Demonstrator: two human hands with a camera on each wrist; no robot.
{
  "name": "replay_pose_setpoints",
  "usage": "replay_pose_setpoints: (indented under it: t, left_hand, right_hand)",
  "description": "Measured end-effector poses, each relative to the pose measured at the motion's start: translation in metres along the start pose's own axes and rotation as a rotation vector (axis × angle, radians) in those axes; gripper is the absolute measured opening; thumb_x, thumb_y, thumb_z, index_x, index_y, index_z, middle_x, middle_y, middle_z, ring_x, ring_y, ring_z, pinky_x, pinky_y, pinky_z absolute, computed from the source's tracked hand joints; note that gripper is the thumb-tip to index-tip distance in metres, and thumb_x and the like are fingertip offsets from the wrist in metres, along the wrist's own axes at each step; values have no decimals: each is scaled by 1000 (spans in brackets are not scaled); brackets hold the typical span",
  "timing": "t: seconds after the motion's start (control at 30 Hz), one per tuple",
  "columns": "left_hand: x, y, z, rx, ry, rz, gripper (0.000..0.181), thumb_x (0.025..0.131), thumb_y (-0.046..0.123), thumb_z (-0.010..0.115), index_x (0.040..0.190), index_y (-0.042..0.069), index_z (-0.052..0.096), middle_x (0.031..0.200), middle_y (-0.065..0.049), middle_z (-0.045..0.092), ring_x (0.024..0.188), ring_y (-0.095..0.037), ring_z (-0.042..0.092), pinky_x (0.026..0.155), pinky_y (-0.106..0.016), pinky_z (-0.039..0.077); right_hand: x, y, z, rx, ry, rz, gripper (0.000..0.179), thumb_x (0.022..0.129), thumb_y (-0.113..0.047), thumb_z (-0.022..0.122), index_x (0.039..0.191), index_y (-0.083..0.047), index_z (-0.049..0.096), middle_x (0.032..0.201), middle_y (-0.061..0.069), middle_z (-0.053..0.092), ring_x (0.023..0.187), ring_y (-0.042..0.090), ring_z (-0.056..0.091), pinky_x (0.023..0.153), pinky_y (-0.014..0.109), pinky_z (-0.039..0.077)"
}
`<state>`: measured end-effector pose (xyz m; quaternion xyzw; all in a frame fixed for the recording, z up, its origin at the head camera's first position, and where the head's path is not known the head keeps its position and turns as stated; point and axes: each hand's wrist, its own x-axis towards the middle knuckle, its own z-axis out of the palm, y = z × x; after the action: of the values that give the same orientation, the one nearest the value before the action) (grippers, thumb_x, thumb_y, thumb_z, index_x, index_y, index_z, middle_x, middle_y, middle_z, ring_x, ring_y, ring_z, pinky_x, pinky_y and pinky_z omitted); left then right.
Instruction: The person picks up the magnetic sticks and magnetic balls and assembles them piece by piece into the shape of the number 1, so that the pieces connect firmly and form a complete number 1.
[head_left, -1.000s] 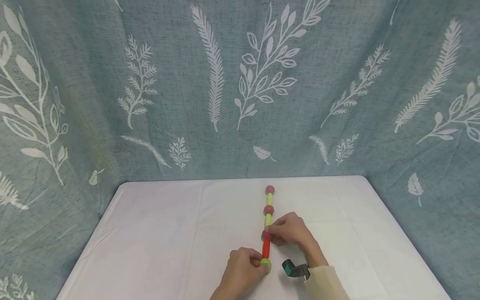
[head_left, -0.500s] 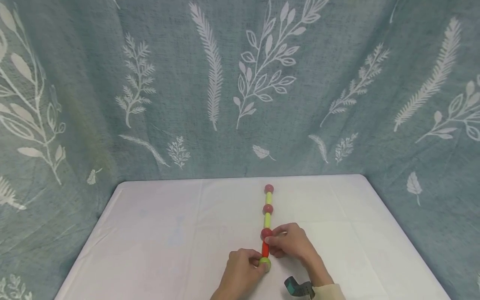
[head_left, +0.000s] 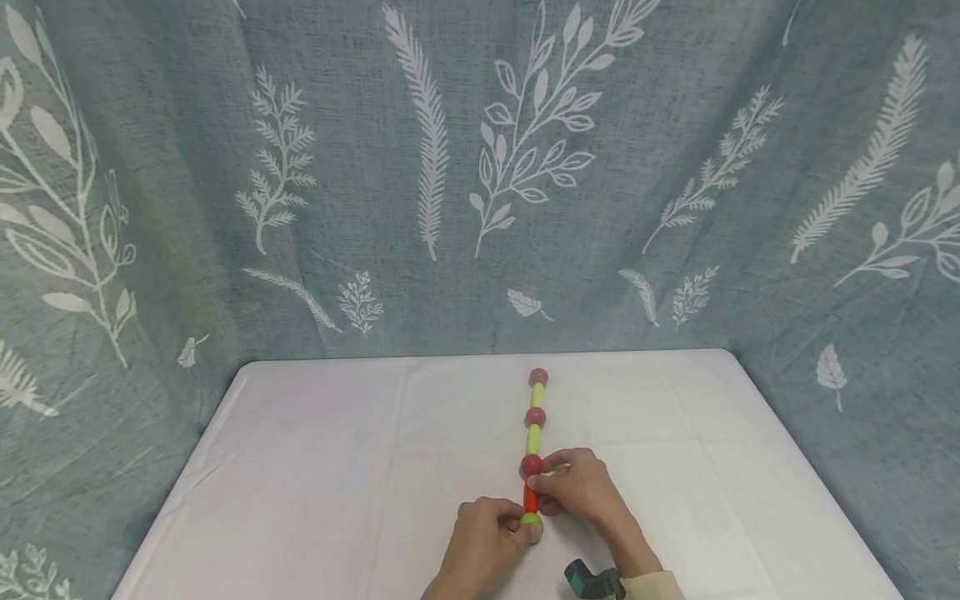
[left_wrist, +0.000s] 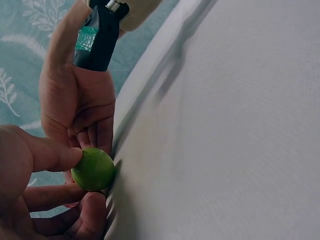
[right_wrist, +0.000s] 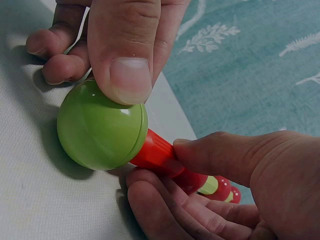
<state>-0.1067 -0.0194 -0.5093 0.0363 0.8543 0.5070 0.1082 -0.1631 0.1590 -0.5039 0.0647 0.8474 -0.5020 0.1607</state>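
A straight chain of balls and rods lies on the white-covered table, running away from me in the head view. At its near end, my left hand pinches a green ball between thumb and fingers. A red rod joins this ball to the nearest red ball. My right hand pinches the red rod just below that red ball; its thumb presses the rod's side in the right wrist view. Farther along come a yellow-green rod, a second red ball, another yellow-green rod and a third red ball.
The white table spreads to both sides of the chain. Behind it hangs a blue-green curtain with white leaf prints. A dark wrist device is strapped on the right wrist beside a beige sleeve.
My right hand has slid toward me, from the nearest red ball down onto the red rod. My left hand keeps its hold on the green ball, with the chain almost where it was.
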Motion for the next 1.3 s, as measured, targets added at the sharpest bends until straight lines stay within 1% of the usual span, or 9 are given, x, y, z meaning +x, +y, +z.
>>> replay_pose_setpoints:
  t: [0.23, 0.37, 0.5, 0.63, 0.8, 0.9, 1.03, 1.2, 1.3]
  left_hand:
    - [-2, -4, -6, -11, -19, -11, 21, 92, 16, 86, 107, 2, 82, 81, 5, 74, 72, -9, 62, 66, -25, 51]
    - [-4, -5, -9, -22, -30, -10, 20, 92, 14, 86, 107, 1, 81, 81, 4, 72, 72, -10, 62, 65, -24, 51]
    - [-4, -5, -11, -19, -29, -61, 19, 93, 15, 86, 107, 3, 81, 81, 4, 69, 74, -13, 61, 65, -25, 50]
    - [-6, -5, -9, -10, -8, -91, 20, 92, 17, 87, 107, 5, 81, 81, 4, 68, 75, -14, 60, 66, -26, 49]
    - [-11, -5, -7, -8, 23, -71, 17, 90, 14, 87, 103, 5, 81, 81, 4, 68, 74, -14, 59, 65, -26, 48]
    - [-13, -3, -9, -6, 16, -120, 17, 91, 15, 87, 104, 7, 82, 82, 4, 69, 77, -15, 59, 69, -29, 50]
    - [-19, -4, -13, 6, 15, -169, 17, 92, 17, 87, 105, 7, 82, 84, 4, 71, 80, -16, 60, 74, -34, 54]
    - [-28, -13, -21, 29, 59, -105, 16, 91, 17, 86, 101, 6, 81, 80, 5, 73, 74, -12, 59, 67, -29, 51]
    - [-31, -18, -24, 34, 74, -68, 17, 91, 19, 86, 102, 7, 82, 80, 7, 73, 72, -10, 57, 64, -26, 47]
  right_hand:
    - [-1, -3, 2, -16, 1, -4, 41, 94, -20, 87, 123, 5, 73, 80, 6, 80, 71, 18, 79, 71, 34, 66]
    - [5, -7, -2, -78, 50, -17, 34, 97, -27, 83, 115, 1, 76, 78, 4, 79, 71, 17, 76, 70, 33, 63]
    - [31, -19, -9, -146, 144, -25, 34, 101, -35, 77, 111, -3, 79, 80, 3, 77, 76, 19, 70, 70, 34, 54]
    - [66, -32, -14, -175, 203, -25, 39, 103, -37, 74, 115, -1, 80, 88, 6, 78, 85, 25, 67, 77, 39, 55]
    - [96, -40, -13, -226, 189, 11, 37, 101, -34, 76, 112, 1, 79, 86, 7, 78, 86, 26, 68, 84, 43, 54]
    - [101, -44, -9, -238, 162, 14, 32, 98, -31, 79, 106, 0, 81, 80, 7, 77, 81, 25, 68, 80, 41, 52]
    - [103, -52, -2, -233, 111, -43, 24, 95, -26, 80, 99, -2, 83, 78, 6, 76, 78, 23, 67, 74, 35, 51]
    - [104, -58, 12, -216, 52, -98, 19, 93, -23, 81, 93, -5, 83, 75, 4, 76, 73, 20, 69, 68, 30, 52]
    - [104, -59, 17, -219, 51, -89, 19, 92, -24, 81, 91, -5, 83, 73, 4, 76, 72, 19, 69, 67, 30, 51]
